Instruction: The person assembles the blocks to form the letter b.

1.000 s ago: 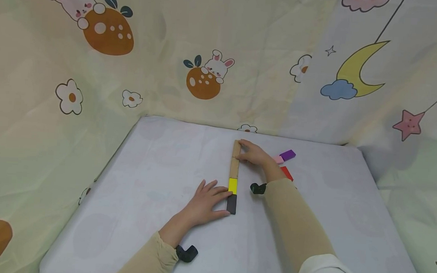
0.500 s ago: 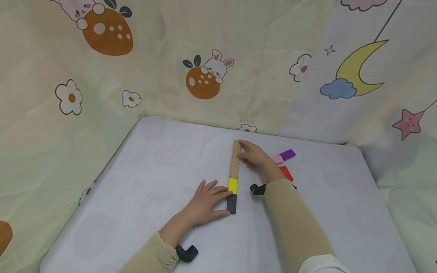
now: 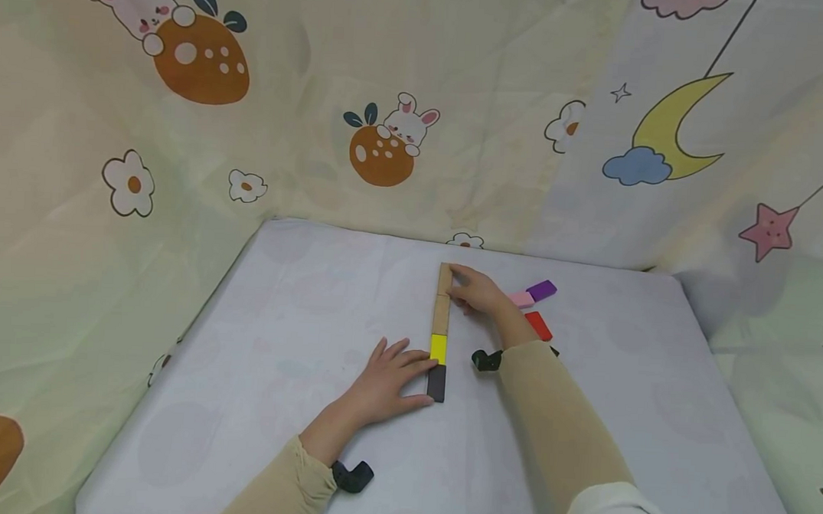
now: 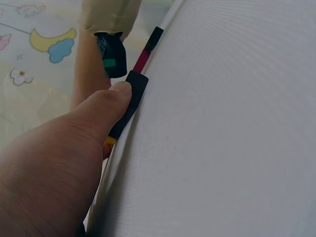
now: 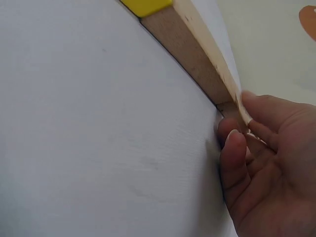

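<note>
On the white table [image 3: 299,298] lies a straight row of blocks: two plain wooden ones [image 3: 440,316], a yellow one [image 3: 438,349] and a black one [image 3: 437,382] at the near end. My left hand [image 3: 385,382] lies flat beside the row, its thumb [image 4: 98,113] against the black block [image 4: 132,96] and a finger against the yellow one. My right hand [image 3: 479,292] rests at the far end. Its fingertips [image 5: 234,140] touch the right side of the far wooden block [image 5: 228,107], next to the other wooden block [image 5: 190,49].
Loose pink [image 3: 521,299], purple [image 3: 542,291] and red [image 3: 539,325] blocks lie just right of my right hand. Printed cloth [image 3: 391,95] hangs close behind and along both sides of the table. Bare tabletop spreads to the left and front.
</note>
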`<state>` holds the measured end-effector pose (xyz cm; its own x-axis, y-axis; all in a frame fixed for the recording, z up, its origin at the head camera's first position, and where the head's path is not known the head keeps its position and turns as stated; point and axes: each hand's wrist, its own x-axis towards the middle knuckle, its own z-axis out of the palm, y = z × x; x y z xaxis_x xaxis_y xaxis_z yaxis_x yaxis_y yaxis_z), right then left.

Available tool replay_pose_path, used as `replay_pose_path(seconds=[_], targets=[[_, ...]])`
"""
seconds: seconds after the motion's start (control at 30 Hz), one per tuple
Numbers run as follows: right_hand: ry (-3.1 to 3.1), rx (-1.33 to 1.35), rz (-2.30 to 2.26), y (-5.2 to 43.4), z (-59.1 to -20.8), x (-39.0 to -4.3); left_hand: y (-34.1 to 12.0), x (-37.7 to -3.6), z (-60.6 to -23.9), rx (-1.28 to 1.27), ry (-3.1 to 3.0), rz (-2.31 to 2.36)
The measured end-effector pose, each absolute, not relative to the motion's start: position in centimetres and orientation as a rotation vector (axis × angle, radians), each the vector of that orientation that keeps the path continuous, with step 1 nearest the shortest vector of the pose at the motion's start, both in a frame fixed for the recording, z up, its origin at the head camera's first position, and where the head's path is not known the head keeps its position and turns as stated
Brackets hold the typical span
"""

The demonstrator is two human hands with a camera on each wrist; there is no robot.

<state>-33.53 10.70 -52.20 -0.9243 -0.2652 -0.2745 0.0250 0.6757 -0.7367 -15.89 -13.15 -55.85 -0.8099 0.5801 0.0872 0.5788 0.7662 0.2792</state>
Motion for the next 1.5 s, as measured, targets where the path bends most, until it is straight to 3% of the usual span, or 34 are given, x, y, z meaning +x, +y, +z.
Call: replay_pose_path(seconds=[0.37, 0.93, 1.23, 1.5], targets=[[2.667, -0.166, -1.168, 12.1, -51.6, -27.9, -13.1, -15.9, -55.8, 0.952, 2.948, 0.469], [2.731, -0.147, -1.331, 21.8, -51.7, -17.4, -13.0, -15.8, -55.8, 0.949, 2.932, 0.481], [2.851, -0.136, -1.225, 26.8, -53.0, -16.8, -12.9, -15.7, -55.6, 0.934, 2.919, 0.491], [2.929, -0.206, -1.053, 28.1, -53.8, -17.2, -12.9, -15.7, -55.5, 0.947, 2.930, 0.491]])
